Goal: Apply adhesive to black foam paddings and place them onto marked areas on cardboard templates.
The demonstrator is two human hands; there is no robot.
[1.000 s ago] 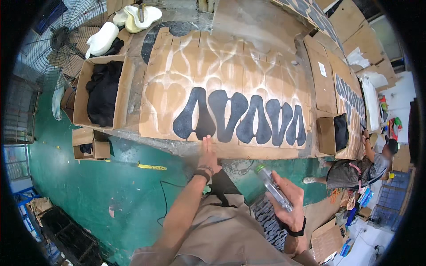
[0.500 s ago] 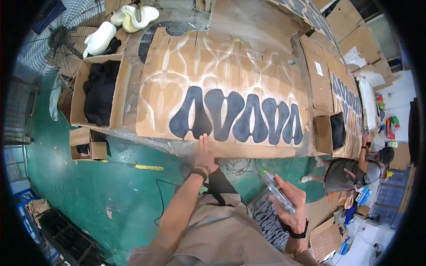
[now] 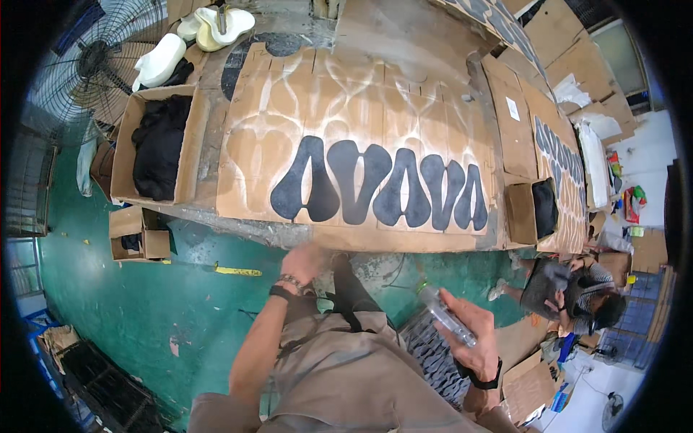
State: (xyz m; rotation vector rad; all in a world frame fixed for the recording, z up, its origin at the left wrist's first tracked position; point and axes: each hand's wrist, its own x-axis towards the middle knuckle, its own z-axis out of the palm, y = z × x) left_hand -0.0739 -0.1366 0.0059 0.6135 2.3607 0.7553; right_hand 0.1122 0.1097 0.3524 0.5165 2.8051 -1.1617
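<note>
My right hand (image 3: 473, 325) is wrapped round a clear, tube-shaped tool (image 3: 446, 316) with a green tip, held low in front of the table. My left hand (image 3: 303, 265) is just off the table's near edge, its fingers smeared by motion, and nothing shows in it. Beyond it, a big cardboard sheet (image 3: 245, 173) covers the table top. Several dark, flared flat pieces (image 3: 317, 195) lie in a row along its near side. Whitish outlines of similar shapes mark the bare cardboard behind them.
At the left stands a cardboard box (image 3: 189, 151) of black material; a smaller box (image 3: 155, 244) sits on the green floor. White saddle-shaped pieces (image 3: 160, 61) lie near a fan (image 3: 94, 61). Another box (image 3: 520, 213) stands at the right, and a person (image 3: 570, 289) bends beyond it.
My left hand has drawn back from the row of dark pieces, toward me and to the left. My right hand keeps the clear tool in nearly the same place. The other person has bent lower.
</note>
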